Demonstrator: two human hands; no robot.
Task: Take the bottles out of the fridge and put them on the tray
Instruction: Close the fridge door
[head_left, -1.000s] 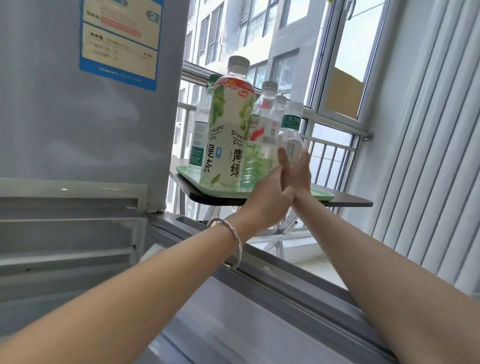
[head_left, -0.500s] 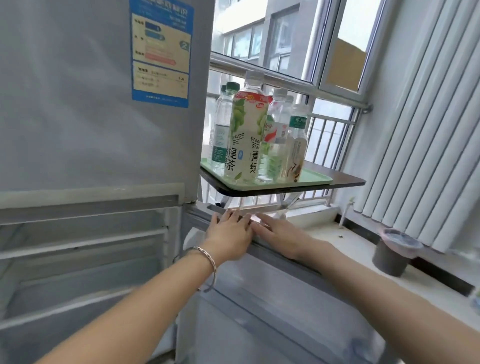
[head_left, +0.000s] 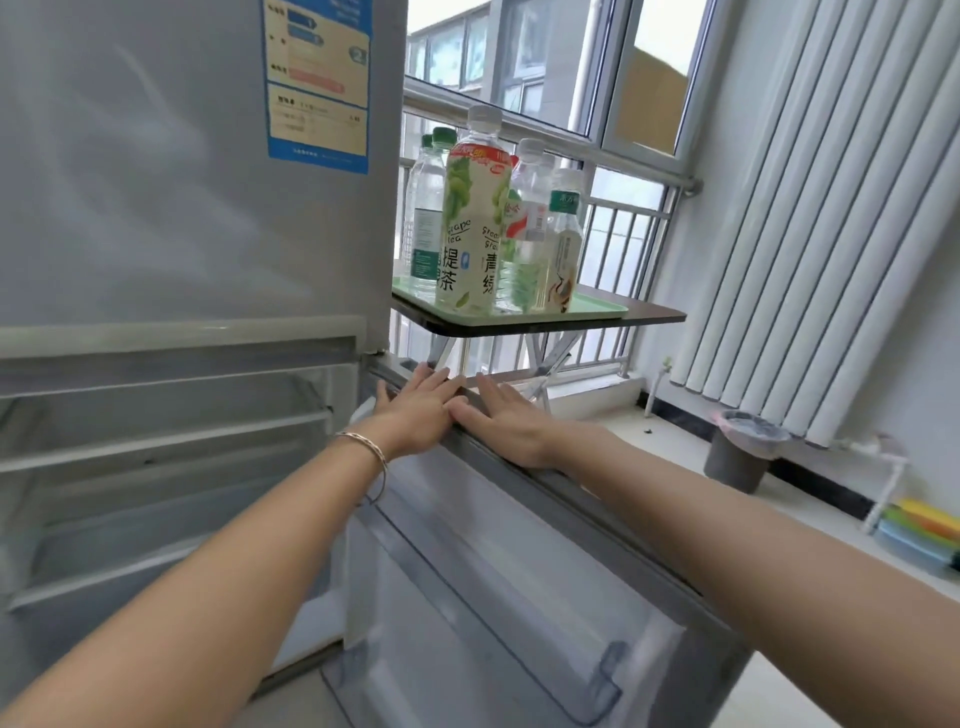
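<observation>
Several bottles stand on a pale green tray (head_left: 597, 310) on a small dark folding table (head_left: 654, 315); the tallest is a green grape-tea bottle (head_left: 470, 218), with a small tea bottle (head_left: 563, 244) to its right. The fridge (head_left: 156, 208) fills the left side, its lower door (head_left: 509, 561) swung open toward me. My left hand (head_left: 423, 410) and my right hand (head_left: 506, 415) lie flat, fingers spread, side by side on the top edge of that open door. Neither hand holds anything. The lower compartment's shelves (head_left: 156, 441) show no bottles.
A grey waste bin (head_left: 740, 452) with a plastic liner stands on the floor at the right under a white radiator (head_left: 831, 208). Coloured items (head_left: 919, 530) lie on the floor at far right. A window with a metal railing (head_left: 623, 228) is behind the table.
One second ago both hands were up at the small bottle on the tray. They have come down, empty, onto the top edge of the open fridge door and stay there.
</observation>
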